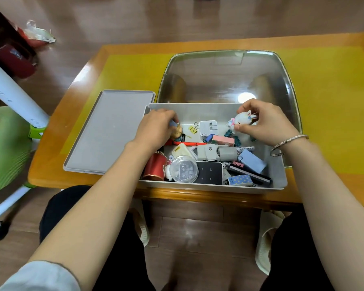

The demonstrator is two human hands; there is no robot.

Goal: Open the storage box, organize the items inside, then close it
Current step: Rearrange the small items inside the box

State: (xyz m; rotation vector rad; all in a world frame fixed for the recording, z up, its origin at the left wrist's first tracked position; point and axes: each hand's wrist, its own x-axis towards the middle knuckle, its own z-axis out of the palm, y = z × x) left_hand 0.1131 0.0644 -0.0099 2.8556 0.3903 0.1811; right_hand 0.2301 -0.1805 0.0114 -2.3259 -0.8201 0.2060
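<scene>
The grey storage box stands open on the table, with its transparent lid raised at the back. Inside, my left hand grips a small tan figurine at the box's left side. My right hand pinches a white rabbit toy above the box's far right. Many small items lie in the box: a red tin, a clear round case, a black and white device, a white charger, binder clips and a blue notepad.
A grey tray lies on the table left of the box. The wooden table carries a yellow mat. A green and white chair stands at the left. My knees and slippers are below the table's front edge.
</scene>
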